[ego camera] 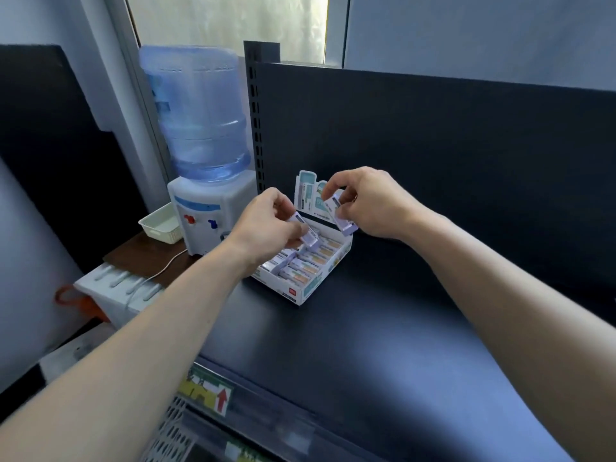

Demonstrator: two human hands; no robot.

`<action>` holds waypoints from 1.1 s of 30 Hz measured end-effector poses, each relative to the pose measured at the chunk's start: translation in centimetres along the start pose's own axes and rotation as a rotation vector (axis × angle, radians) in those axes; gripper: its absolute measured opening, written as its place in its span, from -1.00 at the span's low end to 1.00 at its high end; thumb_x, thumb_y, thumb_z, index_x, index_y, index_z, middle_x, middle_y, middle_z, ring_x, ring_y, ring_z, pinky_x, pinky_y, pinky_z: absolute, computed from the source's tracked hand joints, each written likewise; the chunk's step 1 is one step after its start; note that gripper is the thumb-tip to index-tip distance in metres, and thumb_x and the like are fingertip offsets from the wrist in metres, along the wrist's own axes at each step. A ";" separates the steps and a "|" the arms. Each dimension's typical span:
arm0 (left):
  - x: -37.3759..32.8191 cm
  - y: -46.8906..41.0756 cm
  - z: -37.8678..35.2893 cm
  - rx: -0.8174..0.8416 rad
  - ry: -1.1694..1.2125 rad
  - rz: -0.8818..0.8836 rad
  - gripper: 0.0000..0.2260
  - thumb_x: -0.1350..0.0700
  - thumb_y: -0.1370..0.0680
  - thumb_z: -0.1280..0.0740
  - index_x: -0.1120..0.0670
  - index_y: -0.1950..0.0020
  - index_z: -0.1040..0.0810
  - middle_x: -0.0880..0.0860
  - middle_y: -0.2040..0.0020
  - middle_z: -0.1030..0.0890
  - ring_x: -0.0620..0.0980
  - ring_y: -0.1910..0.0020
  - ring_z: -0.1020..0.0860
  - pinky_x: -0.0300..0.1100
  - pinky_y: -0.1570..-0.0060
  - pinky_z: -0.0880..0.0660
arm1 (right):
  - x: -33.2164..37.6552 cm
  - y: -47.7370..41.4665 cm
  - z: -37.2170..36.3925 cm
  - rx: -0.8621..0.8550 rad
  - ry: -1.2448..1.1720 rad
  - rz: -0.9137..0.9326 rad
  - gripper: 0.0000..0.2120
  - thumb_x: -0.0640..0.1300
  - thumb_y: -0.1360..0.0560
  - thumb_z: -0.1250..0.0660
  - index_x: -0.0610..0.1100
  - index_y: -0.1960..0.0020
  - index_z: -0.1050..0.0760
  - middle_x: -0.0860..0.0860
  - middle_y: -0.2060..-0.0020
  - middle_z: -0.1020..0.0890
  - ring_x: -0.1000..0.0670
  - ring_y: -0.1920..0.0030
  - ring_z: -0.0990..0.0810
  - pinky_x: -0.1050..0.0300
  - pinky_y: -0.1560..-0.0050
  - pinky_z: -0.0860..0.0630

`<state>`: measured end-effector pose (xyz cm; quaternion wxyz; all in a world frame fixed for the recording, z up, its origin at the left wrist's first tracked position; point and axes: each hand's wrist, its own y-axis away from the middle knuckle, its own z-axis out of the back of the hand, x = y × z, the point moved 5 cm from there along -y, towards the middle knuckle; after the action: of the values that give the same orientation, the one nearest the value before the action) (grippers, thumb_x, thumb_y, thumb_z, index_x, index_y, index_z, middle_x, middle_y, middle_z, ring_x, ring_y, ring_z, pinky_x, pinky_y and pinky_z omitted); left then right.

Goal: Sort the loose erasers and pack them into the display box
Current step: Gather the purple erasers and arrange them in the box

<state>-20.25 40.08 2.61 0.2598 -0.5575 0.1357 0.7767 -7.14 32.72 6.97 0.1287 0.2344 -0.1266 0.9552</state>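
I had my left hand (266,225) and right hand (370,201) each pinching a lavender-sleeved eraser (308,235) by its long sides over the display box (308,290) on the shelf (383,328); they looked light, stiff, slightly slick.

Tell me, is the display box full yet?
Not full. The display box holds rows of erasers toward its near end, but white floor shows bare at the back, and each hand, left hand and right hand, holds one more.
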 end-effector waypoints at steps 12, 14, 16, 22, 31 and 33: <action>0.8 -1.5 -0.1 0.006 -0.129 0.017 -0.79 0.32 -0.44 -0.41 0.06 0.12 -0.45 0.15 0.13 -0.55 0.10 0.13 -0.57 0.01 0.02 -0.59 | 0.0 -2.2 -1.9 0.052 0.133 0.047 -0.77 -0.27 -0.47 -0.34 -0.06 -0.09 -0.47 -0.02 0.03 -0.58 -0.07 0.05 -0.58 0.00 0.06 -0.58; 0.8 -2.0 -0.2 0.067 -0.169 -0.007 -0.81 0.32 -0.43 -0.42 0.06 0.15 -0.49 0.10 0.19 -0.56 0.05 0.18 -0.54 0.00 0.02 -0.57 | 0.0 -2.7 -2.3 0.080 0.186 0.031 -0.79 -0.29 -0.47 -0.33 -0.05 -0.04 -0.47 -0.01 0.05 -0.55 -0.06 0.06 -0.56 0.02 0.08 -0.57; 1.2 -2.6 -0.5 0.125 -0.188 -0.012 -0.82 0.30 -0.41 -0.44 0.06 0.18 -0.51 0.05 0.24 -0.57 0.04 0.20 -0.55 0.02 0.02 -0.58 | 0.0 -3.1 -2.8 0.104 0.236 0.019 -0.78 -0.31 -0.46 -0.33 -0.02 0.00 -0.47 0.01 0.09 -0.50 -0.05 0.10 -0.53 0.05 0.12 -0.54; 2.3 -4.3 -0.4 0.284 -0.223 -0.052 -0.82 0.34 -0.37 -0.46 0.12 0.23 -0.50 0.04 0.32 -0.52 0.02 0.30 -0.50 0.06 0.08 -0.59 | 0.4 -4.1 -4.5 0.173 0.390 -0.061 -0.72 -0.32 -0.47 -0.26 -0.05 -0.10 -0.52 0.00 0.09 -0.50 -0.06 0.11 -0.52 0.09 0.19 -0.49; 2.5 -5.8 -0.9 0.410 -0.311 -0.173 -0.80 0.21 -0.33 -0.53 0.08 0.24 -0.51 -0.02 0.32 -0.53 -0.09 0.37 -0.49 -0.27 0.36 -0.41 | 0.3 -4.5 -5.4 0.210 0.518 -0.215 -0.80 -0.30 -0.46 -0.31 -0.11 -0.03 -0.58 -0.06 0.04 -0.63 -0.09 0.05 -0.60 0.11 0.17 -0.53; 2.6 -6.0 -1.2 0.431 -0.319 -0.195 -0.79 0.22 -0.33 -0.53 0.06 0.27 -0.50 -0.02 0.33 -0.53 -0.07 0.35 -0.49 -0.25 0.35 -0.40 | 0.3 -4.5 -5.5 0.187 0.556 -0.236 -0.79 -0.31 -0.47 -0.29 -0.14 -0.03 -0.61 -0.08 0.04 -0.63 -0.11 0.06 -0.60 0.13 0.22 -0.49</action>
<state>-16.61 45.06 0.24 0.4639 -0.3705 0.2008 0.7792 -8.30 38.66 3.22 0.2461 -0.0119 0.0299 0.9687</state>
